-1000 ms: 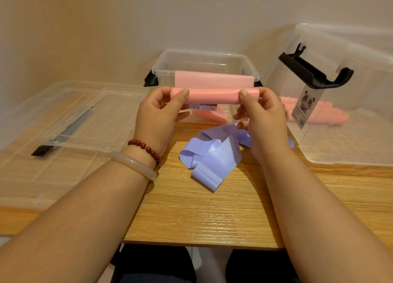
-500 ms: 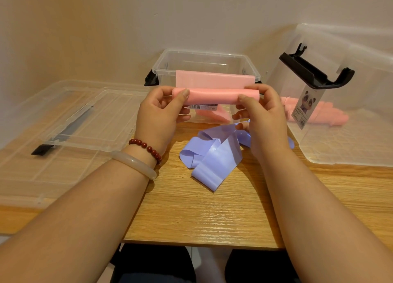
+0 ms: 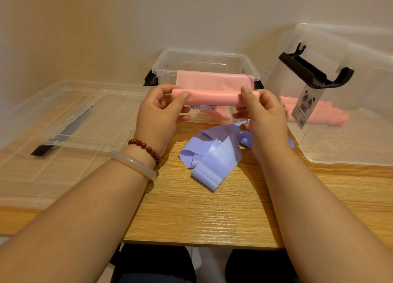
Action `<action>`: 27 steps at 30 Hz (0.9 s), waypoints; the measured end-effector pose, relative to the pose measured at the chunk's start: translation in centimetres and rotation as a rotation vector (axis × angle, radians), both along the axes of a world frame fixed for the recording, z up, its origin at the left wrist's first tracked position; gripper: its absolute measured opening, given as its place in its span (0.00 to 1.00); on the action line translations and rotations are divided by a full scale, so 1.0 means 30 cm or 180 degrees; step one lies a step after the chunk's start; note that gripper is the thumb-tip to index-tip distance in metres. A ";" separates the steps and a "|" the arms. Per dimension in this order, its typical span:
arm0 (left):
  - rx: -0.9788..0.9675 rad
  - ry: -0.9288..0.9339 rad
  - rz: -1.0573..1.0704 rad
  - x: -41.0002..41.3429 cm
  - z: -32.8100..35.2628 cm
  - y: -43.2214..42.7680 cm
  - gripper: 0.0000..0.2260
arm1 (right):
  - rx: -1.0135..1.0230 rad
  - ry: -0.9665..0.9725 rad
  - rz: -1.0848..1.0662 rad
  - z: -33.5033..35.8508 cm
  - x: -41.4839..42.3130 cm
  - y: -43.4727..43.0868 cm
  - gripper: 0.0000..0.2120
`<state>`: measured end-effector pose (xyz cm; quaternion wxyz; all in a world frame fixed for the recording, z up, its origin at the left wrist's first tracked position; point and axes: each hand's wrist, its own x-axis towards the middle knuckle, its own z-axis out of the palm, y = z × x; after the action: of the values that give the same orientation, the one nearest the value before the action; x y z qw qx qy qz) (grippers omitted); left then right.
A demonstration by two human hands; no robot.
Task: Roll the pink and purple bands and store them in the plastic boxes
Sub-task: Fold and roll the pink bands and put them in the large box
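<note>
A pink band (image 3: 213, 97) is partly rolled into a tube held level in the air; its loose end hangs over the front rim of the small clear box (image 3: 205, 55) behind it. My left hand (image 3: 161, 114) grips the tube's left end, thumb on top. My right hand (image 3: 262, 114) grips the right end the same way. A purple band (image 3: 214, 157) lies crumpled and unrolled on the wooden table below my hands. The large clear box (image 3: 348, 142) on the right lies on its side with several pink rolls (image 3: 323, 112) inside.
Two clear lids (image 3: 70, 131) with a black latch lie stacked on the left of the table. A black handle (image 3: 312, 74) and a panda label are on the large box. The wall stands close behind the boxes. The table's front edge (image 3: 202, 243) is near my lap.
The pink tube has been turned a little further, and the flat part over the box rim looks slightly shorter. Both hands stay at the tube's ends.
</note>
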<state>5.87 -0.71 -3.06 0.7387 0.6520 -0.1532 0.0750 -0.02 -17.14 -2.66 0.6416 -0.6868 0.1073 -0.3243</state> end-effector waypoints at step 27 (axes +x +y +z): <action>-0.0358 0.0240 -0.0285 0.000 0.004 0.001 0.07 | -0.0095 -0.0167 -0.0038 -0.008 0.003 -0.007 0.08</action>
<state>5.87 -0.69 -2.93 0.7820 0.6044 -0.1498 0.0258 0.07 -17.34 -2.90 0.6319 -0.6869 0.0897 -0.3476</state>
